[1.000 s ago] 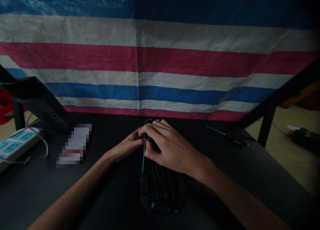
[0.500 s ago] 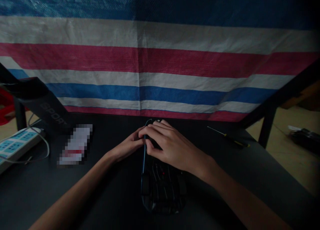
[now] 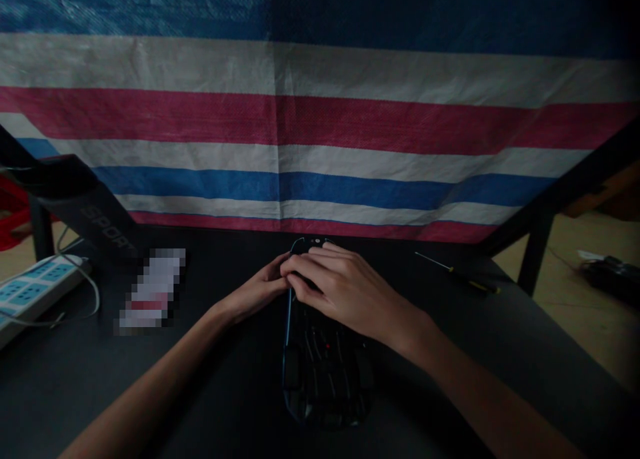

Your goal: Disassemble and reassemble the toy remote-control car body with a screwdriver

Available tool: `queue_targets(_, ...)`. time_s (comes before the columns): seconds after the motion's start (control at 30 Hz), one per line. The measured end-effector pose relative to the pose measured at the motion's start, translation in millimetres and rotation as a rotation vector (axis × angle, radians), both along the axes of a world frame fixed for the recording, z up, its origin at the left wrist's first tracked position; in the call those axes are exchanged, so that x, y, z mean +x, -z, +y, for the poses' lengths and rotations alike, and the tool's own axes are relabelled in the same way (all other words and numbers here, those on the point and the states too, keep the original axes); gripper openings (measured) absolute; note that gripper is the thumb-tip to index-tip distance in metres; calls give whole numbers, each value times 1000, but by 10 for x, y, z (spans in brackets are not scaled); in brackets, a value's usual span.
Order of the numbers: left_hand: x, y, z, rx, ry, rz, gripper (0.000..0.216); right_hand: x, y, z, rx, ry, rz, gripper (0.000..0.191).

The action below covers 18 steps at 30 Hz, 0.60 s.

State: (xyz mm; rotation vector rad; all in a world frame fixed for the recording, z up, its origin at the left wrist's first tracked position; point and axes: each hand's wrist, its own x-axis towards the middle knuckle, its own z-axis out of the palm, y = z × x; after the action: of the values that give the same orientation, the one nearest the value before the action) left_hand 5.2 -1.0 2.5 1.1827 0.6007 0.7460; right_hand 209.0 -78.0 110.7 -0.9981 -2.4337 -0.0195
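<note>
Fingers (image 3: 303,267) of the right hand (image 3: 345,286) curled, thumb and index tips drawn close together at the car's left edge; can't tell if they pinch anything small. Left hand (image 3: 257,291) comes in from 8 o'clock, its thumb and fingers at the same edge, just beside the right fingertips; tips partly hidden, so can't tell if they grip the edge or only rest on it.

Between and below the hands: black plastic toy car with blue-edged body (image 3: 325,379), looks to be upside down, underside facing up, at 6 o'clock on the dark matte counter (image 3: 225,392). Long axis runs roughly 12 to 6. Right hand covers much of its 12 o'clock half; dark wheels show at the near end, small red dot (image 3: 328,346) mid-underside. Details dim.

Slim screwdriver with black-and-yellow handle (image 3: 475,284) lies between 3 and 4 o'clock, well apart from the hands, metal shaft pointing to about 10. Pixelated pale item with red band (image 3: 155,289) on the counter between 8 and 9 o'clock. Farther out that way, white power strip with light-blue socket faces (image 3: 47,276), thin grey cable (image 3: 95,296) looping over it. Dark grey piece lettered SPORT (image 3: 103,212) slants above, toward 9. Blue, white and red striped woven plastic sheet (image 3: 320,126) hangs behind at 12.
</note>
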Motion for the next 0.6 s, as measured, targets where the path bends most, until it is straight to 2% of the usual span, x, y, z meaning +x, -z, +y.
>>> queue_targets(0.07, -2, 5, 0, -5, 24, 8, 66, -1, -8, -7, -6, -37, 24, 24)
queue_targets(0.2, -4, 52, 18, 32, -20, -1, 56, -9, -16, -22, -14, 4, 55, 23)
queue_targets(0.3, -1, 72, 27, 15, -8, -2, 50, -14, -12, -26, -9, -26, 69, 25)
queue_targets(0.47, 20, 1, -1, 14, 0, -18, 47, -1, -1, -17, -34, 92, 76, 21)
queue_targets(0.6, 19, -41, -27, -6, 4, -11, 53, 9, -15, -11, -41, 42, 71, 20)
